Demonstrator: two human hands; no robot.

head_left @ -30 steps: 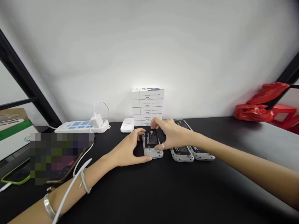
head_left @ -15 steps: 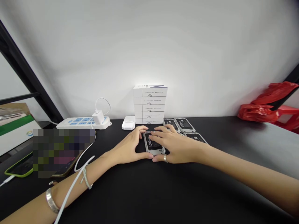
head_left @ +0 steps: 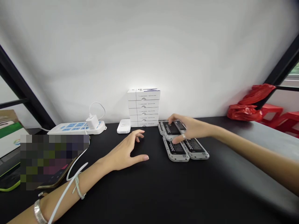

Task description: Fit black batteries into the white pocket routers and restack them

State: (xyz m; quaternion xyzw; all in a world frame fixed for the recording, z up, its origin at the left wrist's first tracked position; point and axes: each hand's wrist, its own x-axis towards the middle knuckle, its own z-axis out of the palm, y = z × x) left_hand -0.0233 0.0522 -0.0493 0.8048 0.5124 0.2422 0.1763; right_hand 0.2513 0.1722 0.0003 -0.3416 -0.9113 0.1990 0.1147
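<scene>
My right hand point(head_left: 187, 127) grips a grey device with a black battery point(head_left: 171, 129), thumb on its near edge and fingers at its far side. That device is over several like it on the black table. Two of these, a left one point(head_left: 175, 148) and a right one point(head_left: 195, 147), lie side by side nearest me, marked 3000. Others behind are partly hidden by the held device and my hand. My left hand point(head_left: 127, 152) holds nothing, its thumb and fingers apart, just above the table left of the devices.
A stack of white boxes point(head_left: 144, 107) stands by the wall, a small white device point(head_left: 124, 126) to its left. Farther left are a power strip point(head_left: 77, 127) with a charger and white cable crossing my left forearm. Red plastic bags point(head_left: 245, 112) lie at right.
My right hand has carried the device from between both hands to the right, over the others. My left hand has come away from it and stays open. The view has shifted slightly.
</scene>
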